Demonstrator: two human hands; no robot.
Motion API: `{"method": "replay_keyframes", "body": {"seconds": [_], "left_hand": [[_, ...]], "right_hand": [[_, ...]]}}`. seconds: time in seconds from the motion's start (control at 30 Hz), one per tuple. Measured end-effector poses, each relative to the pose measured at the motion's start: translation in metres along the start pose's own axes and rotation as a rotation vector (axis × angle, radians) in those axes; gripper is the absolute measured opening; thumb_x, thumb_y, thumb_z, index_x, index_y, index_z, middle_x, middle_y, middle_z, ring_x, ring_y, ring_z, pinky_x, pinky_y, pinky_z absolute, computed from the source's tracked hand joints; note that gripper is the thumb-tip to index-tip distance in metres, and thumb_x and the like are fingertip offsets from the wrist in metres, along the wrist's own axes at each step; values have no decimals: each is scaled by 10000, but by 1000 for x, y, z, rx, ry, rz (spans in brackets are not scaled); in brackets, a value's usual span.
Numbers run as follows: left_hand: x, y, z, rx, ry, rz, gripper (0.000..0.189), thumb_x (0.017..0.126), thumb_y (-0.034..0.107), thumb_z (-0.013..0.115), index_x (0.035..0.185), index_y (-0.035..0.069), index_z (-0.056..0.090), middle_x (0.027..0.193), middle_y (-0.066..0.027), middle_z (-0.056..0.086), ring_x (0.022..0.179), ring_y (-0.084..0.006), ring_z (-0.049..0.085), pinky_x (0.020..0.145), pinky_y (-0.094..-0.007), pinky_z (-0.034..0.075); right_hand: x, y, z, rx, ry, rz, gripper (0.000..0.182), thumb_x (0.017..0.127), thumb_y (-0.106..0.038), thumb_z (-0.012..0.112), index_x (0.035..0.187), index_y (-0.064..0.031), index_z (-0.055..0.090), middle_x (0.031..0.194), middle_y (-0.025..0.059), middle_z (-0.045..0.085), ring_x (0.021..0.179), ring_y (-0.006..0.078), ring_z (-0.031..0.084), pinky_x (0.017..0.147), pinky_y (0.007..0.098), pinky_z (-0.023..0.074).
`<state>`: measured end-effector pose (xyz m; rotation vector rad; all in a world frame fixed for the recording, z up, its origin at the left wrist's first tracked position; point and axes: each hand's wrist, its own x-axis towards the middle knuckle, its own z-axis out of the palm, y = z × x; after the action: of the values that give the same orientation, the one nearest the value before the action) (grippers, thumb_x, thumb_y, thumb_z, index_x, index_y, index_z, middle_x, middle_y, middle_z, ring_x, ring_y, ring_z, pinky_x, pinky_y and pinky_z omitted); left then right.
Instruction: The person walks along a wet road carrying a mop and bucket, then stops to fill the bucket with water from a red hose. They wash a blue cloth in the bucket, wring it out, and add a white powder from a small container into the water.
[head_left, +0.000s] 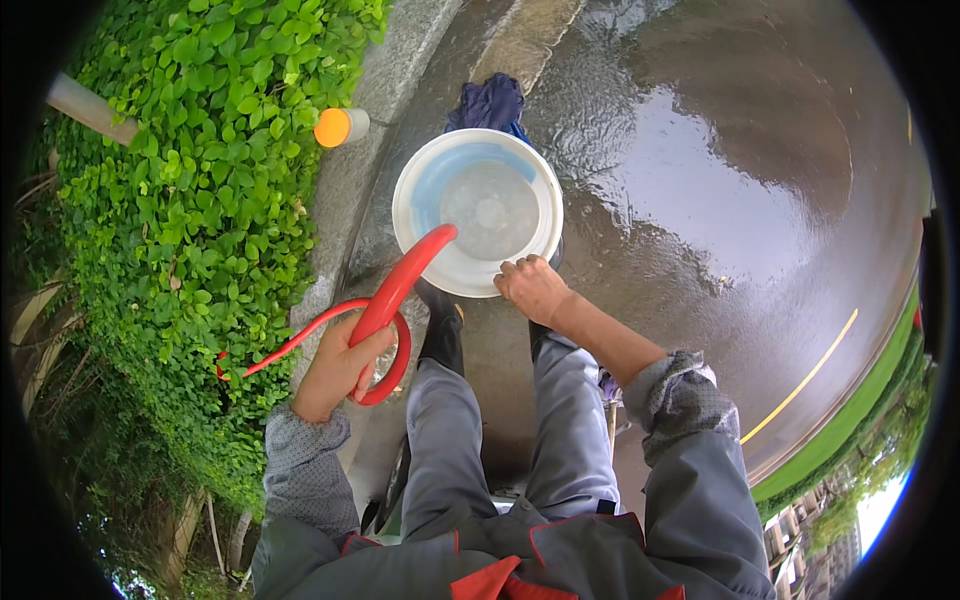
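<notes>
A red hose (390, 300) is gripped in my left hand (341, 367), its open end hanging over a white plastic bucket (405, 180). The rest of the hose makes a loop below that hand and runs off into the hedge. My right hand (534, 286) has its fingers curled over the near rim of the bucket, on the right side. Inside, the bucket looks pale, with a bluish band along its far wall; how much water it holds I cannot tell. Beyond it, a dark blue cloth or plastic bundle (491, 103) lies crumpled on the ground.
A leafy green hedge (202, 187) fills the left side, bordered by a stone kerb (337, 217). On the kerb sits a jar with an orange lid (333, 127). Wet pavement (637, 247) reflects the sky on the right, with a yellow line (802, 375) farther off. Black boots (442, 334) stand close to the bucket.
</notes>
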<state>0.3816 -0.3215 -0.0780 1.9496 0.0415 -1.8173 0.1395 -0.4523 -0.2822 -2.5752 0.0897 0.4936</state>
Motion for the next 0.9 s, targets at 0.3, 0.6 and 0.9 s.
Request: {"method": "replay_keyframes", "body": {"seconds": [0.3,0.6,0.9], "left_hand": [[15,-31,-28,-8,46,-39,188,936,185,622,1022,20,602,494,23,453,328,-69,391,325,-239,303],[42,-89,-51,-163,92,-159,153,939,136,601,1005,-2,596,524,-2,488,345,-77,419,343,-240,334],[81,-109,-51,-183,-114,-289,185,873,77,669,1046,26,632,684,4,584,490,-34,481,449,-210,380]], "right_hand": [[55,-17,64,-120,-111,-78,133,753,-164,633,852,-85,674,831,63,627,804,221,655,714,366,476],[50,13,52,219,415,-9,414,784,-258,685,1150,-78,617,1036,97,606,962,304,563,796,468,455],[230,197,101,274,131,630,1008,676,-288,869,1483,-420,279,1594,79,132,1449,402,179,1033,664,379]]}}
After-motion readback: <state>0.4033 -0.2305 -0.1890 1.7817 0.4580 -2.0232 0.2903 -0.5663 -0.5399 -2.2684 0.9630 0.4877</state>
